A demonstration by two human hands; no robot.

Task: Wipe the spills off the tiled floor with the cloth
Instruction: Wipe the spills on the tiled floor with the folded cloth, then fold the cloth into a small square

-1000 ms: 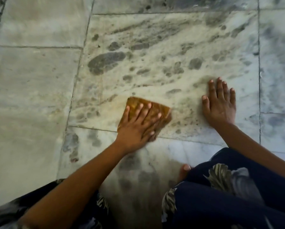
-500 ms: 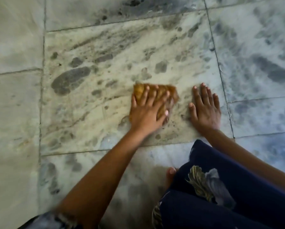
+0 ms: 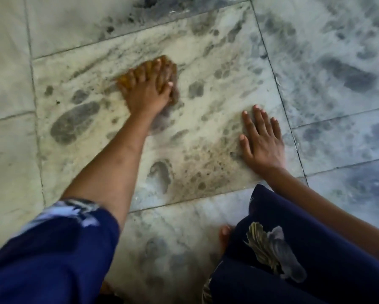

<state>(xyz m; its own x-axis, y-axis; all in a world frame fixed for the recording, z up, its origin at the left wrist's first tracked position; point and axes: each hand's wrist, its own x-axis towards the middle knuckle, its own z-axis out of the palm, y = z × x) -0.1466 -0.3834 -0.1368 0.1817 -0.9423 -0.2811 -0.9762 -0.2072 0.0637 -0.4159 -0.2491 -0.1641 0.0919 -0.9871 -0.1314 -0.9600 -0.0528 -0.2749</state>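
Mid-wipe, the left hand (image 3: 147, 88) pressed flat, fingers spread, on the cloth (image 3: 173, 72) far out on the tiled floor (image 3: 206, 132), the right hand (image 3: 261, 141) braced open and empty; the dark spills (image 3: 74, 121) nearer left likely needed the next pass.

Left hand (image 3: 148, 88) pressed flat on brown cloth (image 3: 127, 79), fingers spread over it, cloth mostly hidden under hand, on far part of beige tile (image 3: 206, 119). Right hand (image 3: 262, 141) flat on same tile near its right grout line, palm down, empty, well apart from cloth. Dark grey wet blotches (image 3: 74, 122) left of left forearm; brownish speckled smear (image 3: 204, 163) just left of right hand. Navy patterned sleeve (image 3: 59, 244) bottom left, navy patterned garment (image 3: 294, 249) bottom right, toe (image 3: 224, 232) beside its edge. Slight motion blur.
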